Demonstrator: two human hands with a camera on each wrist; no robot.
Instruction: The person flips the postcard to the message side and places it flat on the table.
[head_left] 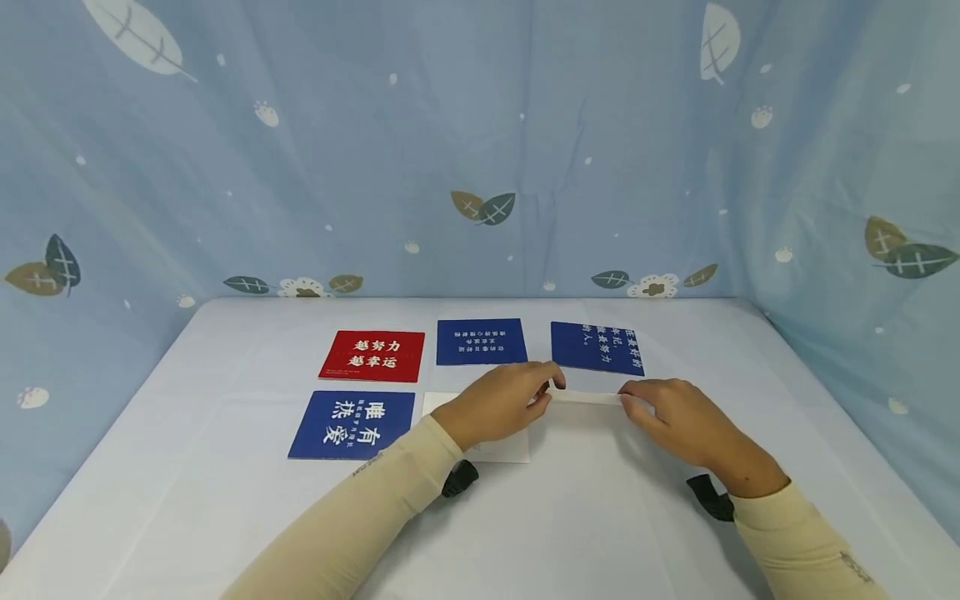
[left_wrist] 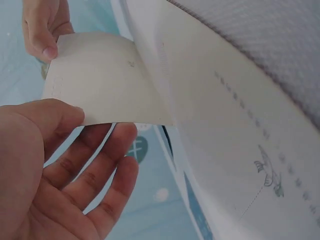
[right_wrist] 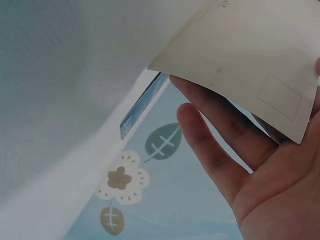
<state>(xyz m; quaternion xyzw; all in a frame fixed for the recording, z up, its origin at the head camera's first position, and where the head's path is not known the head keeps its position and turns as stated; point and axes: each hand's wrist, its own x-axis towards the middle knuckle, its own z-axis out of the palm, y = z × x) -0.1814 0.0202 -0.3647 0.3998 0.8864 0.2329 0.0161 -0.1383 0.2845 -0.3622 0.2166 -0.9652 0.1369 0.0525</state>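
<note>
A cream postcard [head_left: 588, 397] with a printed stamp box stands raised and slightly bent between both hands; in the head view only its thin top edge shows. My left hand [head_left: 504, 402] pinches its left side, thumb on the printed face and fingers behind, as the left wrist view shows. The right hand [head_left: 678, 417] holds the opposite side; its fingers [right_wrist: 200, 135] lie behind the postcard, and its thumb is mostly out of the right wrist view. Whether the bottom edge touches the table cannot be told. Beneath my left wrist lies a white card [head_left: 504, 446], partly covered.
On the white table [head_left: 225, 500] lie a red card [head_left: 372, 356] with white characters, a blue card [head_left: 352, 425] in front of it, and two more blue cards [head_left: 482, 342] along the back. A blue leaf-patterned curtain [head_left: 375, 167] hangs behind and at the sides.
</note>
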